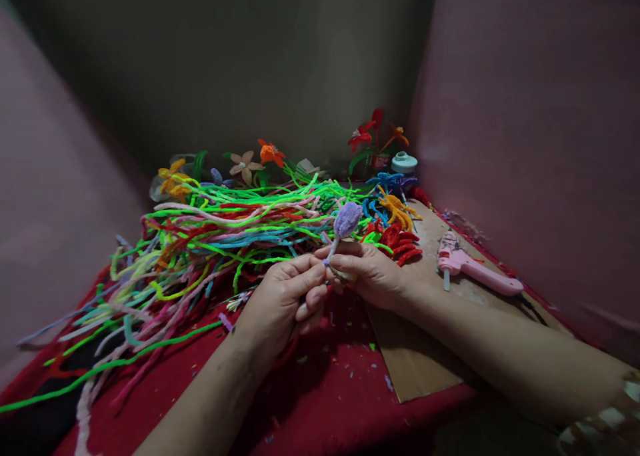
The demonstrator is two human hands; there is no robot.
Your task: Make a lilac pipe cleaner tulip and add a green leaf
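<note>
A purple pipe cleaner flower [347, 220] with a fuzzy, bud-shaped head stands upright on a pale stem, between my two hands. My right hand [370, 269] is closed on the stem, thumb along its front. From the left, my left hand [287, 293] pinches the stem's lower part, where a small purple bit shows at the fingertips. Both hands' fingertips meet there, so the stem's bottom end is hidden. Behind them spreads a large heap of pipe cleaners [235, 216] in green, pink, red, blue and yellow.
A pink glue gun [475, 269] lies on a cardboard sheet [420, 363] at right. Red, orange and blue fuzzy pieces [397, 239] sit beyond my right hand. Finished-looking flowers [270, 153] stand along the back wall, near a white-lidded jar [404, 163]. Scraps dot the red cloth [330, 403].
</note>
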